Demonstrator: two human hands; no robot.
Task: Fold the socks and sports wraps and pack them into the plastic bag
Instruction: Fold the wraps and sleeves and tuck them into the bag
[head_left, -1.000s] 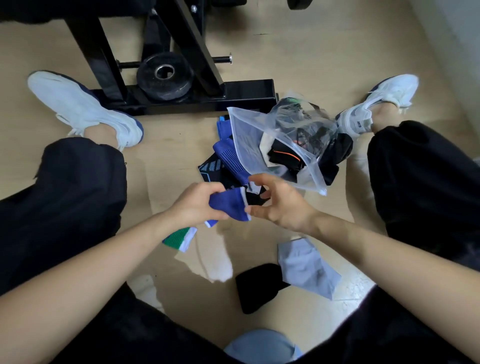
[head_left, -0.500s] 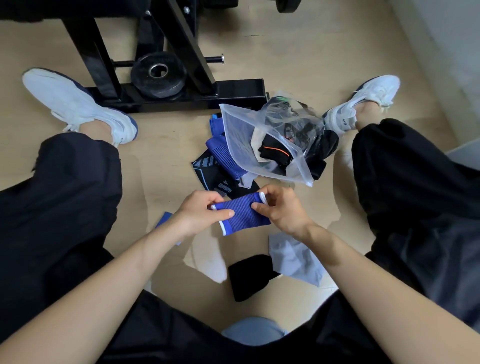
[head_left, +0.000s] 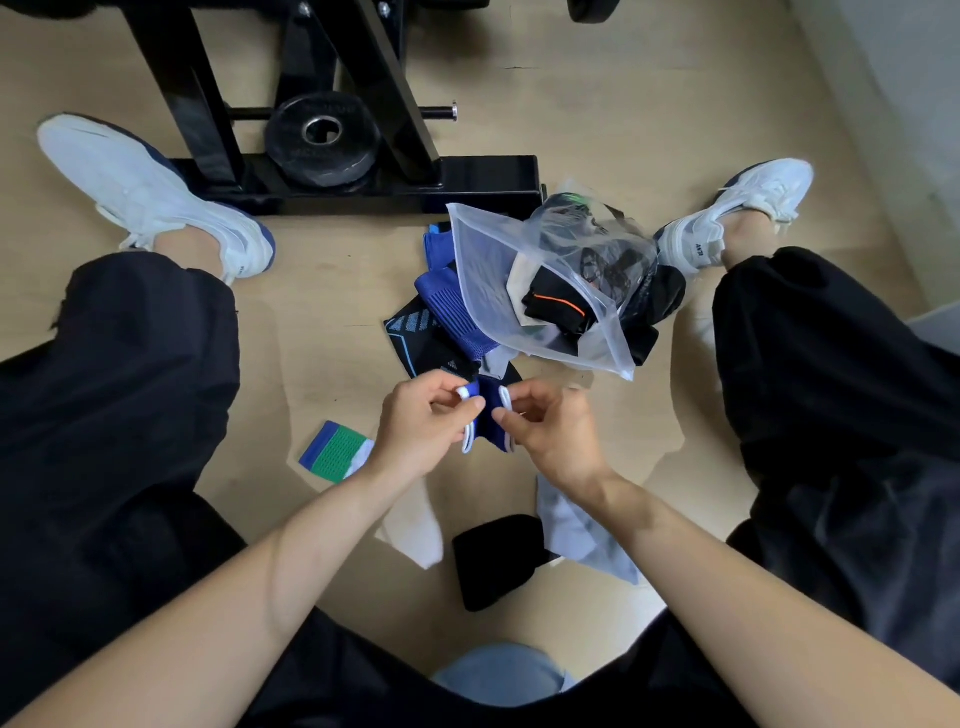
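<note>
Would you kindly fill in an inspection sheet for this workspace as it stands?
Surface: bare wooden floor between the person's legs.
Job's things: blue white-edged wristband in hand; plastic bag partly filled, black orange-striped item inside; striped wristband, white sock, black wrap, grey sock and blue socks loose on the floor.
Clutter: nothing seen.
Hands: left hand and right hand each pinch the blue wristband.
Cables: nothing seen.
Surroundings: black gym frame with weight plate ahead; pale wall to the right.
</note>
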